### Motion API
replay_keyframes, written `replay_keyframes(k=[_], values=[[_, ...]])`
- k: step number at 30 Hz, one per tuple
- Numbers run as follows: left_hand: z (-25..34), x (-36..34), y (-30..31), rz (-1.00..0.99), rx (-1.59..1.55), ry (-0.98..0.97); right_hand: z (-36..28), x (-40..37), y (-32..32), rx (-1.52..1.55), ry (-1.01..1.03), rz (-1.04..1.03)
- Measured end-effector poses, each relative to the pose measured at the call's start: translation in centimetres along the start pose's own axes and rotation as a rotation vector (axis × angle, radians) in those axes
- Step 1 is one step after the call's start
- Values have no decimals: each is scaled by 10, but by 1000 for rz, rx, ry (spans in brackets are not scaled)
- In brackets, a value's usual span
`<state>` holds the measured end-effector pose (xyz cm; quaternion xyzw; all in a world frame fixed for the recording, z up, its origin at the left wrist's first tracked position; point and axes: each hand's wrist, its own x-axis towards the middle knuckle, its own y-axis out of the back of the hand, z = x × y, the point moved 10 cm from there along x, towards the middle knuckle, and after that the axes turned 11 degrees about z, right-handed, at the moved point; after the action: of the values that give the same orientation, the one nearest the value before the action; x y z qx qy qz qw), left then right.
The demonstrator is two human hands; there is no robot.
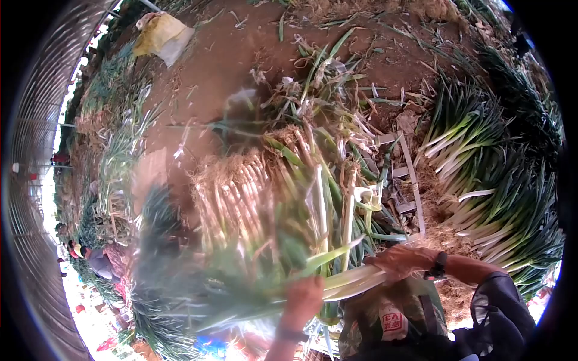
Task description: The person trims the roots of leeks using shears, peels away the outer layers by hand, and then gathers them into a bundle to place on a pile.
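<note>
My left hand [304, 295] is closed round the leafy part of a bunch of green onions [355, 281] at the lower middle. The leaves stretch to the left and are smeared by motion. At the white stem end, my right hand [394, 262] has its fingers wrapped round the same bunch, close to my lap. Just beyond my hands lies a pile of onions [238, 192] with roots pointing away from me. Some single stalks [349, 210] lie to the right of that pile.
Bundled onions [481, 204] fill the right side. Loose leaves and scraps [337, 90] lie on the brown ground ahead. A yellow and white sack [162, 37] is at the upper left. Another person [99, 263] is far off at the left, near a curved metal wall [33, 150].
</note>
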<state>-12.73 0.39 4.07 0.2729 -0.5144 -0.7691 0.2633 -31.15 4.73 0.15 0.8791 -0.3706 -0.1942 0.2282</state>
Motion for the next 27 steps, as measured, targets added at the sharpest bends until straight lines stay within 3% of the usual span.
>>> replay_keyframes(k=[1,3,10,12,14,15,17,22,25,27], values=[[6,2,1,28,25,-14,0,-6,0,11,-49,-42],[18,9,3,88,76,-44,7,-24,-5,-82,4,90],[23,-3,-37,-5,24,8,-20,-34,17,-202,-57,163],[14,-2,-32,-60,-271,137,-30,-33,23,-317,-34,249],[-14,-10,-43,-114,-621,336,-43,-35,21,-544,-1,189],[-30,0,-23,-1,-715,489,-47,-37,19,-655,15,157],[-59,6,-15,77,-370,541,-48,-39,20,-660,-15,131],[-69,26,-96,-280,-123,435,-63,-41,28,-683,-35,165],[-82,21,-129,-379,33,409,-67,-44,29,-723,-29,112],[-94,22,-118,-361,86,365,-75,-45,37,-729,-24,119]])
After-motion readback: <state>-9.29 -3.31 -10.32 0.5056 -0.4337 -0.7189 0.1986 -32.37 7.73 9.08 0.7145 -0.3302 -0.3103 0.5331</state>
